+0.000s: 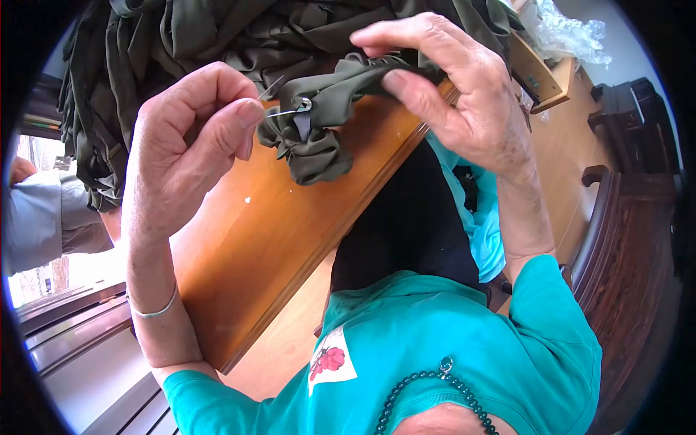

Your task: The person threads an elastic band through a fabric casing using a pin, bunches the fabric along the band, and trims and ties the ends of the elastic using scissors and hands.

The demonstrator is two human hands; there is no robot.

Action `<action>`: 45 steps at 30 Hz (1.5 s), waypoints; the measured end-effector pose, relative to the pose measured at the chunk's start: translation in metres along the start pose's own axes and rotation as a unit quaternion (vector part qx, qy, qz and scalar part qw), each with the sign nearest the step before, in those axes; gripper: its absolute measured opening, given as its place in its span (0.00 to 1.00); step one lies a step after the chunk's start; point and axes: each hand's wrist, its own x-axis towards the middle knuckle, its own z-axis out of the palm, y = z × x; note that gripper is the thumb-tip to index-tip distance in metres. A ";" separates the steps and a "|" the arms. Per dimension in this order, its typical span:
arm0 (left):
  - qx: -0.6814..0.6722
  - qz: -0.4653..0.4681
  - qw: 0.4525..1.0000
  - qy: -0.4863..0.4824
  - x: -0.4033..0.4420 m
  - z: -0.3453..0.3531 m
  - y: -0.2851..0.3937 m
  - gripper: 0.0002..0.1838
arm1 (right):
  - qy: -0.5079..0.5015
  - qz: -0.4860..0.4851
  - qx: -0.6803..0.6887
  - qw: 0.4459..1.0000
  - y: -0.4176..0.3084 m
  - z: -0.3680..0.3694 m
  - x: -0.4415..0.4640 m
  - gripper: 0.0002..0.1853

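My left hand (196,138) is closed in a pinch, with a thin metal safety pin (303,106) running out from between thumb and forefinger. The pin's coiled or clasp end lies against a short pale strip, perhaps elastic (303,127), at the gathered dark green fabric (319,161). A second slim metal length sticks up beside my fingertips. My right hand (457,87) is spread, thumb and fingers apart on either side of a ruched stretch of the same fabric. Whether the palm touches the cloth is hidden.
A heap of dark green fabric strips (196,36) covers the table's far side. The wooden table (239,290) runs diagonally beneath my hands. Another person's sleeve (36,217) is at left. Right are an open drawer (547,80), clear plastic (573,32) and dark carved furniture (631,239).
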 end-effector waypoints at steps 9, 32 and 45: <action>-0.094 -0.015 0.995 -0.039 -0.001 0.000 0.001 0.13 | 0.012 -0.027 0.079 0.996 -0.014 0.026 0.002 0.11; -0.068 0.071 0.993 0.058 -0.011 0.011 0.019 0.06 | 0.129 0.047 0.097 0.986 -0.054 0.022 -0.029 0.11; 0.320 0.032 0.943 0.082 0.002 -0.009 -0.008 0.04 | 0.104 0.042 -0.076 0.991 -0.013 0.045 -0.065 0.22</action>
